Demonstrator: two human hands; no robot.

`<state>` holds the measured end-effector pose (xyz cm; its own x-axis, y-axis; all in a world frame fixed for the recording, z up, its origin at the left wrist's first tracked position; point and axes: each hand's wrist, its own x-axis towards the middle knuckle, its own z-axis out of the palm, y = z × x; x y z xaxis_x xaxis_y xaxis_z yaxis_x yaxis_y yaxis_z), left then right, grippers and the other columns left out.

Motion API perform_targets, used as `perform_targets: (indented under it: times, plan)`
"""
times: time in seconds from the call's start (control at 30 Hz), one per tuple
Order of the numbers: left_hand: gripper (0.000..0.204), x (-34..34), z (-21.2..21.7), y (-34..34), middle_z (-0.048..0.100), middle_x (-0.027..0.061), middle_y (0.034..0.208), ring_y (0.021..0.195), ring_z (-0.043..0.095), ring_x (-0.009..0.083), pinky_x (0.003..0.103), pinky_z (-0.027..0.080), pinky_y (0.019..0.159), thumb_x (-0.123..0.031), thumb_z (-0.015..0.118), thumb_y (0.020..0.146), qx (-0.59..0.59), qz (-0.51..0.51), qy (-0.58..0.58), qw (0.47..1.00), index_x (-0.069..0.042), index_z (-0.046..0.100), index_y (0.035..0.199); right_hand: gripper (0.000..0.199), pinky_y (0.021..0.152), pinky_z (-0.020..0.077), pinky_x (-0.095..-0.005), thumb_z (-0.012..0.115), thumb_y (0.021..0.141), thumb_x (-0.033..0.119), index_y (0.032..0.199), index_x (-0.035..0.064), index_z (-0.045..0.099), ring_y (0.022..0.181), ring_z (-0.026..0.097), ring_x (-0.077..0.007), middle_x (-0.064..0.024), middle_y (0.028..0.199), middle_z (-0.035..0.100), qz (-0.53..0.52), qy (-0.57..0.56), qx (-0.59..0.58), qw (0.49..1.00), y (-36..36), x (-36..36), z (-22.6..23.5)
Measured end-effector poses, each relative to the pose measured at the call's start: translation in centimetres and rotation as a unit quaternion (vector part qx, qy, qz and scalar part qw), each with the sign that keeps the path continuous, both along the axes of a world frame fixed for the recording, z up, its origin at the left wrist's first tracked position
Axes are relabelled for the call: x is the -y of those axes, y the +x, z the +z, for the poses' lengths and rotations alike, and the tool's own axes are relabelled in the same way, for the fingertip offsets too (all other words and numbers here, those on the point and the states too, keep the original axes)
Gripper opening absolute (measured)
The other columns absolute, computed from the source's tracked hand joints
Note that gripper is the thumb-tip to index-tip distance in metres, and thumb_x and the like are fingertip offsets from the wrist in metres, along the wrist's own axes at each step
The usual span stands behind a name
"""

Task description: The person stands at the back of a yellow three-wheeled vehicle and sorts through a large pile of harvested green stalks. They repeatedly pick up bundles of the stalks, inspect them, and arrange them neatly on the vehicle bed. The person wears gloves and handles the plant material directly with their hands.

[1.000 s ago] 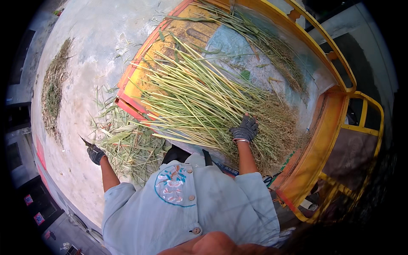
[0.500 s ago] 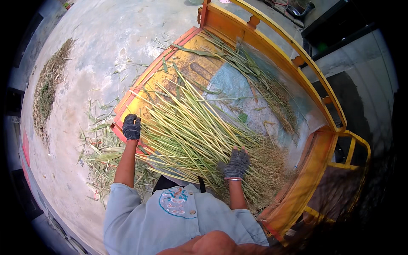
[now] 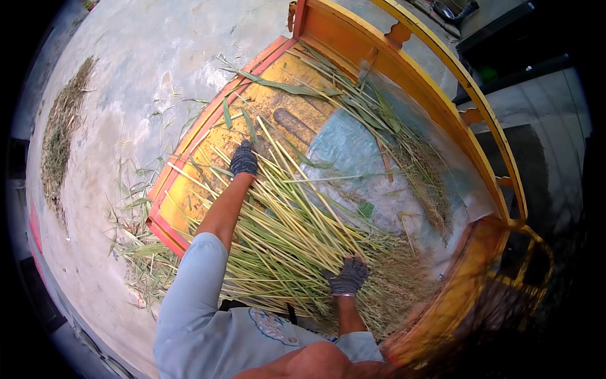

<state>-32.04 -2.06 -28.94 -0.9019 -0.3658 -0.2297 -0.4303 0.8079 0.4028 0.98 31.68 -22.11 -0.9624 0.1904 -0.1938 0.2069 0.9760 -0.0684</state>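
A thick layer of cut green-yellow stalks [image 3: 284, 221] lies across the yellow cart bed [image 3: 183, 196] in front of me. Their bushy brown seed heads [image 3: 404, 271] point to the right. My left hand [image 3: 244, 159], in a dark grey knit glove, rests at the far left ends of the stalks, fingers reaching forward and nothing visibly gripped. My right hand [image 3: 349, 276], gloved with bare fingertips, lies on the stalks near the seed heads, its fingers stretched out.
A smaller bundle of stalks [image 3: 385, 120] lies along the cart's far side, on clear plastic sheeting [image 3: 341, 139]. A yellow-orange rail [image 3: 442, 69] borders the cart. Leaf scraps [image 3: 148, 259] litter the concrete at left, with a long heap of dried plants [image 3: 63, 139] beyond.
My left hand has moved from the cart's left edge forward and right, onto the stalk ends. My right hand stays on the stalks near the seed heads. The view has shifted slightly.
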Motion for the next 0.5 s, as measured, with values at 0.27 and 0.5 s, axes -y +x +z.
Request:
perform_targets:
  times: [0.27, 0.5]
  plan:
    - [0.060, 38.7, 1.2, 1.6, 0.050, 0.0164, 0.121, 0.105, 0.054, 0.0283, 0.037, 0.044, 0.084, -0.034, 0.068, 0.069, -0.181, 0.517, -0.130, 0.826, -0.005, 0.047, 0.117, 0.097, 0.097, 0.0200, -0.0565, 0.071, 0.047, 0.063, 0.126, 0.0168, 0.041, 0.123, 0.029, -0.0358, -0.0138, 0.131, 0.038, 0.038, -0.053, -0.053, 0.996, -1.3, 0.0, -0.3]
    - [0.087, 18.9, 3.7, -8.4, 0.029, 0.0276, 0.135, 0.126, 0.026, 0.0410, 0.044, 0.031, 0.099, -0.044, 0.072, 0.063, -0.091, 0.033, -0.175, 0.980, -0.013, 0.032, 0.134, 0.094, 0.095, 0.0220, -0.0570, 0.070, 0.045, 0.064, 0.121, 0.0157, 0.043, 0.120, 0.032, -0.0365, -0.0135, 0.128, 0.039, 0.011, -0.010, -0.045, 0.999, -0.4, -0.7, -1.1]
